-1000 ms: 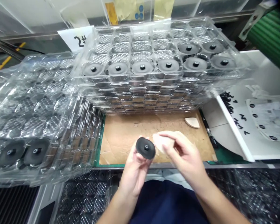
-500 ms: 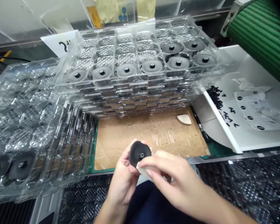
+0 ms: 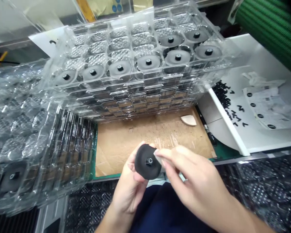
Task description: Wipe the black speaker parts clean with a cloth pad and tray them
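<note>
A black round disc-shaped part [image 3: 145, 161] with a short post at its centre is held by the edge in my left hand [image 3: 131, 184], its post side facing me. My right hand [image 3: 191, 178] pinches a small whitish pad or folded cloth [image 3: 158, 156] between thumb and fingers, at the disc's right rim. Most of that white piece is hidden by the fingers. Both hands are over the near edge of a cardboard sheet [image 3: 135, 136], on which a cream wedge-shaped piece [image 3: 189, 120] lies at the right.
Behind the cardboard stands a stack of clear plastic trays [image 3: 126, 94], several black discs [image 3: 148, 61] in its top tray. More trays [image 3: 21, 129] are stacked left. At right, a white bin [image 3: 269, 139] holds small black pieces [image 3: 221, 94] and printed sheets. A green roller [image 3: 271, 35] is at upper right.
My right hand has moved the white piece from the disc's lower edge up to its right rim. The disc has turned to face the camera more fully. The view has shifted slightly.
</note>
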A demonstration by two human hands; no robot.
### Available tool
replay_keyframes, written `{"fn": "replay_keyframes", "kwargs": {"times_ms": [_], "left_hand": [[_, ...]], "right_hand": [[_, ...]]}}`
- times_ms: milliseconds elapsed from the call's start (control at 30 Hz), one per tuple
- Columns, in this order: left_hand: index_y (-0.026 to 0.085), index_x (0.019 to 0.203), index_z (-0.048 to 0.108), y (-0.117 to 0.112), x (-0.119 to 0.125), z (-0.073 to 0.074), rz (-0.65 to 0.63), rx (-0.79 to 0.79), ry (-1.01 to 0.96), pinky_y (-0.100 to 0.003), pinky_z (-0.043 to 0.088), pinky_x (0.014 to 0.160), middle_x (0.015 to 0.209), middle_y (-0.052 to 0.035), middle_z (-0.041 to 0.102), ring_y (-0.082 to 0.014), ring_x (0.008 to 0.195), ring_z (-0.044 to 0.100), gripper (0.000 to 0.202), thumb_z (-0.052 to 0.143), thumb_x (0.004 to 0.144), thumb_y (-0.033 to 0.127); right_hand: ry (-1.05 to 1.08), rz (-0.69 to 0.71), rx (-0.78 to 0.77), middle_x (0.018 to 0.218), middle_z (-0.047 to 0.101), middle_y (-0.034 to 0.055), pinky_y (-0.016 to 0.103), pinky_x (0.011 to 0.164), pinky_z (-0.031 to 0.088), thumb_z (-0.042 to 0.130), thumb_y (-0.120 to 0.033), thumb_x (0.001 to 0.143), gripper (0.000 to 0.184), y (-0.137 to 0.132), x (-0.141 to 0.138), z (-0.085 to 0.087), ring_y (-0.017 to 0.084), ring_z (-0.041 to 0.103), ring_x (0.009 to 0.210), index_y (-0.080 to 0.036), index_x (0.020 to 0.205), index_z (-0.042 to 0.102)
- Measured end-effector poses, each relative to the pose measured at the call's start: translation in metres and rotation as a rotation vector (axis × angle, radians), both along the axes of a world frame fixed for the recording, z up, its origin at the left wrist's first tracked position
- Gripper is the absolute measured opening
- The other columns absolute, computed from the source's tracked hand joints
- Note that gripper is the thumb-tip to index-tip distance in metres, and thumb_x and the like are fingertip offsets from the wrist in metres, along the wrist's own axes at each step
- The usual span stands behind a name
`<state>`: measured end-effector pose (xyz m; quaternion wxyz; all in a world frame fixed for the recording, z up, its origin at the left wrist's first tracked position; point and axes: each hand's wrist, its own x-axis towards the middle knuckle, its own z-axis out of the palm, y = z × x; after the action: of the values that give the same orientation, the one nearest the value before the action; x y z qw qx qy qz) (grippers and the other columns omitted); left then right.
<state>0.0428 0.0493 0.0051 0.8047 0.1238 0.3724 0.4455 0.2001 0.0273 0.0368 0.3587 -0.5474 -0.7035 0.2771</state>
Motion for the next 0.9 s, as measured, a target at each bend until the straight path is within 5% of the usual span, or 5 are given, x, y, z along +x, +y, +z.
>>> {"fn": "replay_keyframes", "kwargs": {"times_ms": [500,633,733,800,900], "left_hand": [[0.028,0.101,0.070,-0.004,-0.003,-0.004,0.064,0.043,0.039,-0.016,0.050,0.084,0.106,-0.0014,0.071,-0.0131,0.094,0.065,0.053,0.085,0.051,0.029],[0.032,0.104,0.069,-0.007,-0.005,-0.004,0.068,0.006,0.052,-0.018,0.052,0.082,0.107,0.0001,0.070,-0.0141,0.096,0.065,0.043,0.080,0.063,0.021],[0.031,0.106,0.068,-0.007,-0.007,-0.007,0.143,-0.022,0.042,-0.022,0.052,0.086,0.111,-0.0014,0.068,-0.0159,0.099,0.064,0.043,0.079,0.064,0.030],[0.030,0.109,0.066,-0.006,-0.008,-0.010,0.197,-0.054,0.038,-0.025,0.051,0.090,0.114,-0.0030,0.067,-0.0183,0.103,0.063,0.051,0.080,0.060,0.035],[0.031,0.117,0.062,-0.006,-0.010,-0.012,0.249,-0.093,0.037,-0.027,0.052,0.091,0.119,-0.0040,0.064,-0.0214,0.107,0.061,0.058,0.080,0.061,0.033]], "right_hand": [[0.126,0.048,-0.134,0.085,0.063,0.0022,0.021,0.068,0.045,0.048,-0.011,0.090,0.019,0.004,-0.004,0.005,0.011,0.058,0.072,-0.016,0.099,0.064],[0.185,0.157,-0.110,0.081,0.063,0.0019,0.021,0.063,0.044,0.047,-0.012,0.089,0.021,0.007,-0.006,0.005,0.011,0.056,0.067,-0.017,0.100,0.065],[0.187,-0.016,-0.159,0.081,0.064,0.0003,0.022,0.061,0.044,0.050,-0.021,0.090,0.018,0.018,-0.001,-0.019,0.011,0.054,0.063,-0.020,0.096,0.067],[0.145,-0.209,-0.165,0.085,0.065,0.0023,0.024,0.062,0.044,0.050,-0.024,0.089,0.019,0.022,0.002,-0.048,0.013,0.056,0.065,-0.018,0.096,0.067],[0.137,-0.276,-0.215,0.088,0.068,0.0048,0.025,0.057,0.045,0.049,-0.024,0.087,0.022,0.011,-0.001,-0.096,0.014,0.057,0.063,-0.017,0.101,0.065]]}}
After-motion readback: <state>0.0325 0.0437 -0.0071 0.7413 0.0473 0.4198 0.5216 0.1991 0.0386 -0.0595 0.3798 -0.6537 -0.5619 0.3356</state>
